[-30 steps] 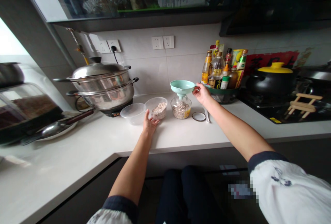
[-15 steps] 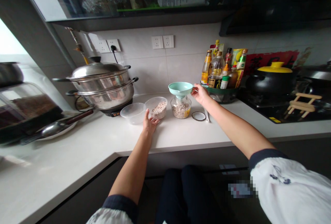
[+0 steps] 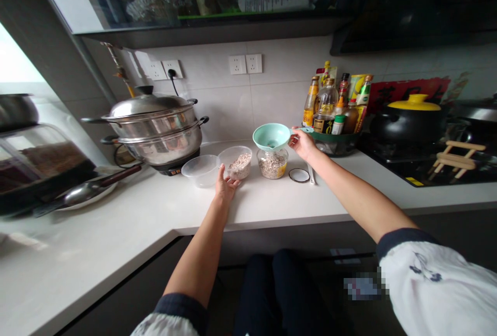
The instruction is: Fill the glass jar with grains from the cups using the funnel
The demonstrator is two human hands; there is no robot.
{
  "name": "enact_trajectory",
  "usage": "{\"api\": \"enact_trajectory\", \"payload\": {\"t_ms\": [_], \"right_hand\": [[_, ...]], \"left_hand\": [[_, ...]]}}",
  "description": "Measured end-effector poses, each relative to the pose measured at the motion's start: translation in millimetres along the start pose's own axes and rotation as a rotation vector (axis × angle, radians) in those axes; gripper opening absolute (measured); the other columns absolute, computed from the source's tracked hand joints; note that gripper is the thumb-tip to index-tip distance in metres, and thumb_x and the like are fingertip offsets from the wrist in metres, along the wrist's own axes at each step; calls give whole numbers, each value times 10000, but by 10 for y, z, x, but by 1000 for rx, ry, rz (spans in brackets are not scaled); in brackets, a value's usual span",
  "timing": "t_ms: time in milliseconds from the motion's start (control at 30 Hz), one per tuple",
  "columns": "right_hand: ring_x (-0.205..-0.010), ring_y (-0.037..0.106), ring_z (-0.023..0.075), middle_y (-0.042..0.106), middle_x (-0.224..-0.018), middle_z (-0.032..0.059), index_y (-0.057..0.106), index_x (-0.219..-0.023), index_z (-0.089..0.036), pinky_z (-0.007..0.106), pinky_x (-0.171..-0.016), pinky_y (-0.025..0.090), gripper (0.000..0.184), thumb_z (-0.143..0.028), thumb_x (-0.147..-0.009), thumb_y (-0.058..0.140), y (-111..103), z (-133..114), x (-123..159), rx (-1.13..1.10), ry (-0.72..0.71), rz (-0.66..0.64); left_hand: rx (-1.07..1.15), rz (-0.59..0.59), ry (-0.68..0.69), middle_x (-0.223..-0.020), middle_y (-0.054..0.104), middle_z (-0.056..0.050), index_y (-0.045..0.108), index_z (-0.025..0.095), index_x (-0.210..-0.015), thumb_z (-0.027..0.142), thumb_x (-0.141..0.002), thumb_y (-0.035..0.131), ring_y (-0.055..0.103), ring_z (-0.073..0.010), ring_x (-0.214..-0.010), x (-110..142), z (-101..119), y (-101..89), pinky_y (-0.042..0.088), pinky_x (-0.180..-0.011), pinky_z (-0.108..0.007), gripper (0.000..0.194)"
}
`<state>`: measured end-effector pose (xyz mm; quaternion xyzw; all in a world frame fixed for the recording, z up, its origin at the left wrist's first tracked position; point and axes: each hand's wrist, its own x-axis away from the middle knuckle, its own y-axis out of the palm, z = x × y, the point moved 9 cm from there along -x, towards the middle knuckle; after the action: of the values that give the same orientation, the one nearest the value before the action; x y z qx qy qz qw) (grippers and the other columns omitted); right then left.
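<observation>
My right hand [image 3: 302, 144] pinches the handle of a mint-green funnel [image 3: 272, 136]. The funnel's wide mouth tips towards me, over the top of a clear jar [image 3: 273, 164] partly filled with flakes that look like oats. Its spout is hidden from view. My left hand [image 3: 225, 185] holds the near side of a clear plastic bowl [image 3: 241, 170], thumb up along the wall and fingers at the base. Similar flakes lie in that bowl. A second clear plastic bowl [image 3: 198, 171] stands just left of it. Right of the jar lies a round, dark-rimmed lid [image 3: 298, 175].
A white-handled utensil [image 3: 311, 174] lies beside the lid. Behind on the left stands a steel steamer pot [image 3: 159, 134]. Sauce bottles [image 3: 328, 98] crowd a green-rimmed basket [image 3: 334, 139] at back right. The hob [image 3: 404, 165] carries a black pot [image 3: 407, 123].
The funnel has tilted so that more of its inside faces me, and its handle now shows beyond my right hand. My left hand stays at the bowl.
</observation>
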<state>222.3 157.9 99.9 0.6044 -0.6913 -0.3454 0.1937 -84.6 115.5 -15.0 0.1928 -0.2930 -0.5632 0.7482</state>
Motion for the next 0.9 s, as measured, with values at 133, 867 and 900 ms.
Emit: {"api": "enact_trajectory", "payload": {"t_ms": [133, 867, 900], "right_hand": [[-455, 454, 56, 521, -549, -70, 516, -707, -193, 147, -415, 401, 140, -74, -672, 583, 18, -50, -2, -7, -17, -10], [-431, 437, 46, 495, -538, -72, 508, -709, -189, 132, -394, 400, 146, -56, -710, 570, -106, 34, 69, -115, 50, 128], [-431, 437, 46, 490, -538, -74, 508, -712, -189, 132, -395, 402, 144, -60, -714, 571, -113, 32, 64, -121, 49, 123]], "left_hand": [[-5, 11, -7, -933, 540, -50, 458, 285, -1131, 434, -837, 557, 654, -172, -810, 6, 0, -15, 568, -712, -314, 344], [13, -26, 50, -969, 480, -41, 479, 294, -1116, 379, -823, 574, 635, -139, -726, 37, 98, 172, 574, -671, -300, 320], [20, -28, 54, -972, 480, -43, 480, 297, -1129, 383, -822, 574, 639, -146, -736, 53, 144, 214, 576, -685, -311, 333]]}}
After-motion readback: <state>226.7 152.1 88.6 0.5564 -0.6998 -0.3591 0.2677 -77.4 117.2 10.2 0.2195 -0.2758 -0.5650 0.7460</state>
